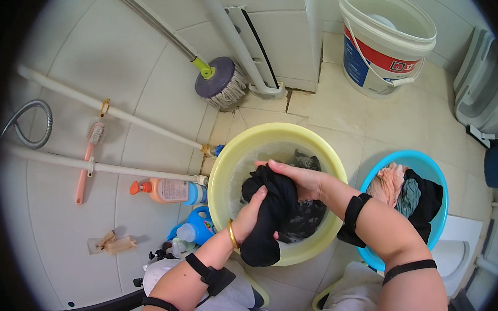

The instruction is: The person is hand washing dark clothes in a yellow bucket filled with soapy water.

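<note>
A bunched black cloth garment (272, 199) is gripped between my two hands over a yellow plastic basin (221, 154). My left hand (250, 214) holds its near side, thumb on top and the other fingers mostly hidden under the fabric. My right hand (300, 179) clasps its far right side, thumb laid along the top. The garment's lower end hangs over the basin's near rim. Below my hands, sudsy water (249, 155) fills the basin's bottom, and dark wet clothing (302, 223) lies in it.
A blue basin (442, 178) with pink, teal and black clothes stands at the right. Detergent (201, 225) and pump bottles (169, 190) sit left of the yellow basin. Behind are a mop (213, 79) and a white bucket (383, 48). White pipes (138, 168) run along the left wall.
</note>
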The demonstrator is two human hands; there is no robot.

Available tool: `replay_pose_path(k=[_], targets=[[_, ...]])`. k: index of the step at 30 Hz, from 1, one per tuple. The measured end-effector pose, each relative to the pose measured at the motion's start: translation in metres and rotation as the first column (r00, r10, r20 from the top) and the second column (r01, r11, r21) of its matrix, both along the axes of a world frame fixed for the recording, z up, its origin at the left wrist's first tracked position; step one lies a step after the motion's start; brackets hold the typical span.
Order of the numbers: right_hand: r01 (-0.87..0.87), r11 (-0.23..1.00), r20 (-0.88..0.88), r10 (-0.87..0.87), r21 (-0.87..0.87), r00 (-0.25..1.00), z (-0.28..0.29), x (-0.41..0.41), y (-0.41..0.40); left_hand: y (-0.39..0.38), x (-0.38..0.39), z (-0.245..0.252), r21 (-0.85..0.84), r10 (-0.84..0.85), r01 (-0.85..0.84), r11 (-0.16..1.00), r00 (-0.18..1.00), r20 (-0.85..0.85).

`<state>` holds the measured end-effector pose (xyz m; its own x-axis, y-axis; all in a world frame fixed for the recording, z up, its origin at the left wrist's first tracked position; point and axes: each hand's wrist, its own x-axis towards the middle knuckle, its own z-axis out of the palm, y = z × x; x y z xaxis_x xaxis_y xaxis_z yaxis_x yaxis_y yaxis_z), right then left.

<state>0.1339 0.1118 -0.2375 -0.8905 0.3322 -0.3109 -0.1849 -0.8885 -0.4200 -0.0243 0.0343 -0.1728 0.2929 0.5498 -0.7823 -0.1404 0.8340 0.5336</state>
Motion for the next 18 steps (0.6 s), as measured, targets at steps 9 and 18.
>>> replay_pose_path(k=[9, 18], targets=[[-0.121, 0.941, -0.276, 0.213, 0.316, 0.937, 0.033, 0.000, 0.025, 0.013, 0.005, 0.019, -0.068, 0.041, -0.030, 0.997, 0.985, 0.167], [0.166, 0.879, 0.242, -0.297, 0.446, 0.924, 0.054, -0.018, 0.011, 0.016, -0.017, -0.015, 0.075, -0.059, 0.060, 0.995, 0.998, -0.007]])
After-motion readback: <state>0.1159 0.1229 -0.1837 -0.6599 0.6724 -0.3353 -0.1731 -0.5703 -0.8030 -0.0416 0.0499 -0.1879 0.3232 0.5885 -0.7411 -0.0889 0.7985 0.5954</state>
